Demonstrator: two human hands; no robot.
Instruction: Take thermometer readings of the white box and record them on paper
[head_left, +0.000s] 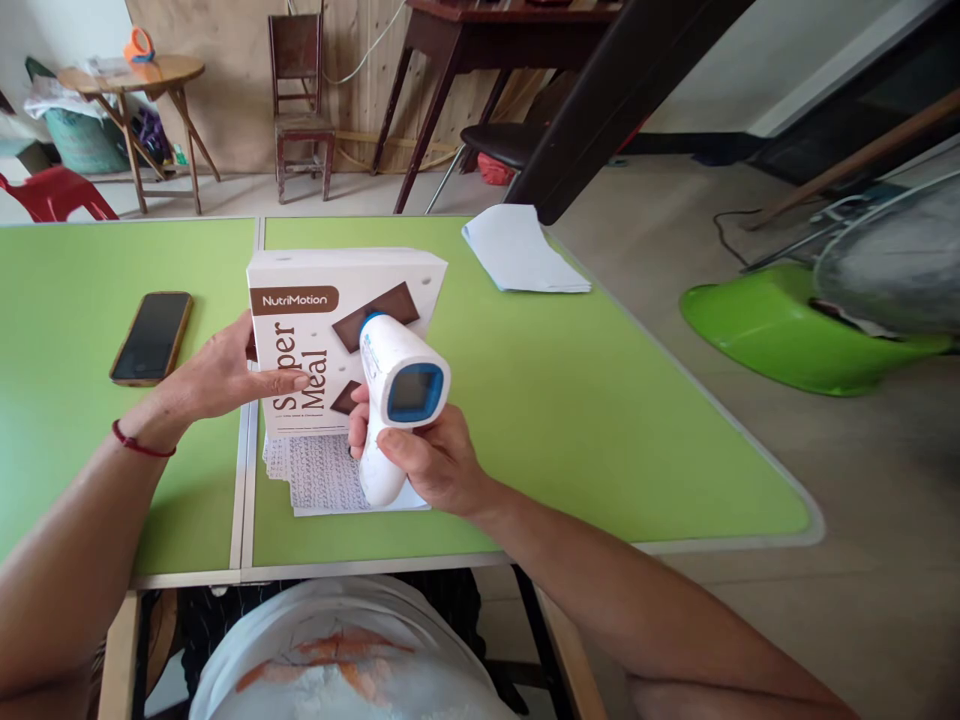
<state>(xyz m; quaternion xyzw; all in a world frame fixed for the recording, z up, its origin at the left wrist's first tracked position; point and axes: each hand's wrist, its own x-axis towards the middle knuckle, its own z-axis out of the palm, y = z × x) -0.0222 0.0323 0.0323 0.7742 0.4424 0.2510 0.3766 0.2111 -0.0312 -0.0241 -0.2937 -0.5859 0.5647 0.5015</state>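
Observation:
My left hand (232, 372) grips the left edge of a white and brown NutriMotion "Super Meal" box (292, 270), its thumb lying across the printed front. The box is held upright, its front facing me. In my right hand (439, 455) is a white infrared thermometer (386, 470) with a blue-rimmed screen turned toward me; no reading can be made out. Its blue nose end points at the box front and overlaps the printed chocolate bar; whether it touches the box I cannot tell. Handwritten sheets (326, 485) lie on the table below the box.
A phone (152, 338) lies on the green table (600, 430) to the left. Folded white paper (525, 250) rests near the far right edge. A green plastic chair (787, 330) stands beyond the table's right side. A small round table (169, 72) and wooden chair (300, 110) are behind.

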